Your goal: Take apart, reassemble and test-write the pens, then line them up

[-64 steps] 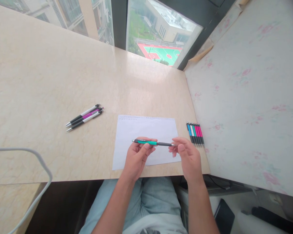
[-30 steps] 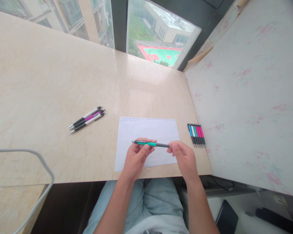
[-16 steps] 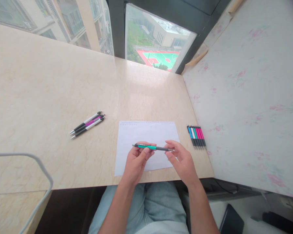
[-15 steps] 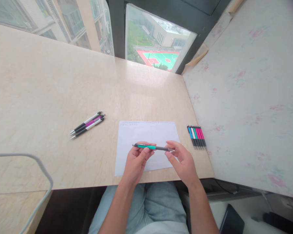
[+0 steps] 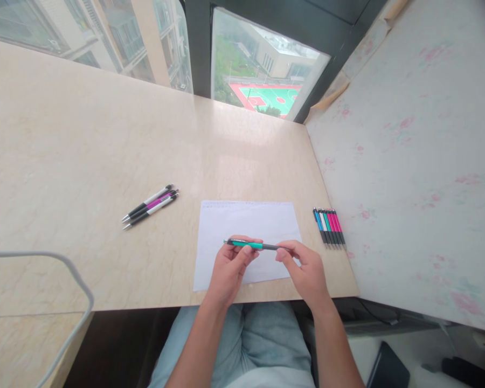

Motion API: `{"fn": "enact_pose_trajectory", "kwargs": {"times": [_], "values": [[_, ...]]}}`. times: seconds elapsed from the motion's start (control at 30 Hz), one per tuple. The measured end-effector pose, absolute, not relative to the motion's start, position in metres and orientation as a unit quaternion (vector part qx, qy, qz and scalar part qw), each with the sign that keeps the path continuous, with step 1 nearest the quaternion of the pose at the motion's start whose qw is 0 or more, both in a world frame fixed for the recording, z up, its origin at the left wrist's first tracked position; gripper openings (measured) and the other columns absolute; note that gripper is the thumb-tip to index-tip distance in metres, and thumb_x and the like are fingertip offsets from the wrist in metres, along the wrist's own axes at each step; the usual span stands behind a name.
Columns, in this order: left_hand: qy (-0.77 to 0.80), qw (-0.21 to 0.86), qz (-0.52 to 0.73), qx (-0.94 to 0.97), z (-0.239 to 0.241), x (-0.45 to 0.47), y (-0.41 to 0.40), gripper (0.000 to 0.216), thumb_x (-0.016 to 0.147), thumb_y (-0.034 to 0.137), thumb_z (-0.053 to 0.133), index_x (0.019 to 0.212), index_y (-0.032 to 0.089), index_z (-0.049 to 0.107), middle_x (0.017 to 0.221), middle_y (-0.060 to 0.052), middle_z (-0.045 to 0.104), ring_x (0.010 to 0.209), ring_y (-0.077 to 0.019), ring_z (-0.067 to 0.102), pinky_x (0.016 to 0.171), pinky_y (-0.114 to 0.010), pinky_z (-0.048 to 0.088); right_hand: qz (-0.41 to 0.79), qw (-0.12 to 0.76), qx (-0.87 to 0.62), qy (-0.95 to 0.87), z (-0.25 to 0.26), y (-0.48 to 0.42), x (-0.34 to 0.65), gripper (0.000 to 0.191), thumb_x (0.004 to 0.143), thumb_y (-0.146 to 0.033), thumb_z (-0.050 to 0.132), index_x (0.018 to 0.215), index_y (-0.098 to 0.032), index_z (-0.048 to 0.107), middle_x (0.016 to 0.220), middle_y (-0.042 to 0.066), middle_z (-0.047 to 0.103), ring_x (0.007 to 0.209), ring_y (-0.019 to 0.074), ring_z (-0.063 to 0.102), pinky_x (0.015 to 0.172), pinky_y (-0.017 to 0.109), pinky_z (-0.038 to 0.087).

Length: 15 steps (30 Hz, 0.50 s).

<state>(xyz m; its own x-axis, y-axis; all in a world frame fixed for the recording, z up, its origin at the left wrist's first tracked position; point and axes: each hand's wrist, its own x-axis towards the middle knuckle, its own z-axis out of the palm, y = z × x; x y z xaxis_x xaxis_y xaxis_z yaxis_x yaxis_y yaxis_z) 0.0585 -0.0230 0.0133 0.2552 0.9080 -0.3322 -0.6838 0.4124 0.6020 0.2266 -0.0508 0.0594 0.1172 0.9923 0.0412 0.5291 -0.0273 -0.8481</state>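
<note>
A green pen point(image 5: 254, 245) with a dark grip is held level over a white sheet of paper point(image 5: 247, 222) near the table's front edge. My left hand point(image 5: 230, 268) pinches its green barrel. My right hand point(image 5: 306, 271) pinches the dark tip end with thumb and fingers. Three pens point(image 5: 150, 202), white and magenta, lie together to the left of the sheet. A row of several pens point(image 5: 330, 227), blue, white, green and pink, lies at the table's right edge.
The beige marble table point(image 5: 105, 151) runs back to a window. A floral-papered wall point(image 5: 408, 161) stands along its right side. A grey curved wire point(image 5: 68, 302) sits at the lower left. My legs in light jeans are under the front edge.
The view has shifted slightly. My right hand's fingers have closed in on the pen's tip end; both hands and the pen stay over the sheet.
</note>
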Motion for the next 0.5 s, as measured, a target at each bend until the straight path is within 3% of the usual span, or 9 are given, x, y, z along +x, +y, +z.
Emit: {"fn": "enact_pose_trajectory", "kwargs": {"times": [0.13,0.5], "values": [[0.323,0.77,0.516,0.191,0.013,0.058,-0.024,0.017,0.079,0.027,0.078,0.091,0.018,0.069,0.094,-0.006,0.076,0.09,-0.0154,0.069,0.082,-0.027,0.054,0.312,0.374,-0.648,-0.586,0.061,-0.053,0.223,0.037,0.095,-0.04,0.052,0.066,-0.02,0.061,0.061,0.0,0.061,0.061,0.0149,0.057,0.062,0.027,0.044],[0.315,0.75,0.52,0.261,0.013,0.054,-0.024,0.014,0.081,0.025,0.075,0.092,0.018,0.071,0.096,-0.008,0.075,0.079,-0.0147,0.065,0.08,-0.03,0.051,0.418,0.413,-0.643,-0.491,0.046,-0.061,0.217,0.045,0.096,-0.049,0.048,0.062,-0.021,0.052,0.05,-0.004,0.045,0.052,0.0125,0.043,0.053,0.026,0.035]]}}
